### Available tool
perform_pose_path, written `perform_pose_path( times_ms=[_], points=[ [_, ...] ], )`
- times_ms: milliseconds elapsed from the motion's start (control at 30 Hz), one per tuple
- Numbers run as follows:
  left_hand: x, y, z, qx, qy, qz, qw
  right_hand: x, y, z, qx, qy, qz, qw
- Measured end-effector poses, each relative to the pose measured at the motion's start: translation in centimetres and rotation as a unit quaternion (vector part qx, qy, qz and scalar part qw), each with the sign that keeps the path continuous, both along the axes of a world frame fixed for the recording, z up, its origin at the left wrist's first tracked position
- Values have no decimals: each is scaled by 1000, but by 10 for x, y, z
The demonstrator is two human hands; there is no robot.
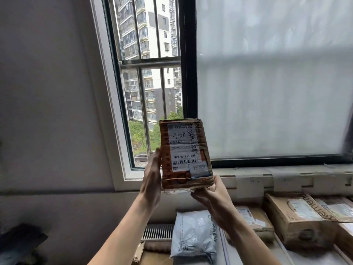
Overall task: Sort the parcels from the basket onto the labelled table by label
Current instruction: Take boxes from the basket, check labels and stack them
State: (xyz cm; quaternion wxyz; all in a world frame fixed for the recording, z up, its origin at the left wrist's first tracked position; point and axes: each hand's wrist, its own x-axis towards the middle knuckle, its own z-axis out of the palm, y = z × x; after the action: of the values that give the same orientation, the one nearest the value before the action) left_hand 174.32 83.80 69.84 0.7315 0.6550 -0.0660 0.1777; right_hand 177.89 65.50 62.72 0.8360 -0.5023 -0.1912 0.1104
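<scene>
Item: small brown taped cardboard parcel with white printed label (186, 153), being held raised between both hands, label facing the wearer, presumably for reading. Left hand (151, 178) is gripping its left edge; right hand (214, 197) is cupping its lower right corner. Grey plastic mailer bag (193, 234) is lying below the right hand, beside the worktop (246, 253).

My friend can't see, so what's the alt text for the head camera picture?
The left hand and right hand hold a brown parcel up before a window, its white label facing the camera. Below lie a grey mailing bag and cardboard boxes.
</scene>
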Motion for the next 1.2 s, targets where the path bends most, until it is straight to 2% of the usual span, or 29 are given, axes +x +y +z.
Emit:
perform_pose_path(
  times_ms=[200,300,400,500,600,667,733,800,833,900,933,967,1033,1100,1133,1200],
  points=[
    [-12,6,15,-108,20,-51,993,3,-15,18,33,-11,-10,999],
    [-15,4,14,-165,24,-103,981,-1,-16,24,13,-23,-4,1000],
    [-17,-1,12,-171,25,-119,978,-10,-15,29,7,-34,46,998],
    [-18,-13,14,-138,35,-118,983,-20,-9,39,-52,-67,62,994],
    [-14,-23,11,-97,39,-115,988,-21,-1,51,-59,-60,-23,996],
    [-13,-22,12,-33,41,-50,997,-14,-6,63,-91,-68,-95,989],
    [-14,-12,18,48,42,68,996,-2,-26,80,-203,-133,-155,958],
    [-15,4,25,149,23,176,973,9,-51,102,-342,-218,-188,895],
    [-14,13,28,205,6,190,960,12,-62,112,-412,-256,-188,854],
    [-15,18,35,322,-9,138,937,12,-78,134,-535,-319,-125,772],
    [-14,16,37,377,-10,93,921,8,-82,147,-566,-336,-64,750],
    [-14,12,39,425,-8,40,904,3,-83,158,-575,-339,2,745],
    [-16,-2,43,468,19,-91,879,-8,-79,180,-559,-329,107,753],
    [-21,-17,49,436,45,-219,872,-10,-76,193,-529,-334,144,767],
    [-23,-23,50,400,41,-254,880,-8,-76,194,-505,-335,154,780],
    [-24,-35,52,337,24,-240,910,-3,-82,192,-447,-304,172,824]
  ],
)
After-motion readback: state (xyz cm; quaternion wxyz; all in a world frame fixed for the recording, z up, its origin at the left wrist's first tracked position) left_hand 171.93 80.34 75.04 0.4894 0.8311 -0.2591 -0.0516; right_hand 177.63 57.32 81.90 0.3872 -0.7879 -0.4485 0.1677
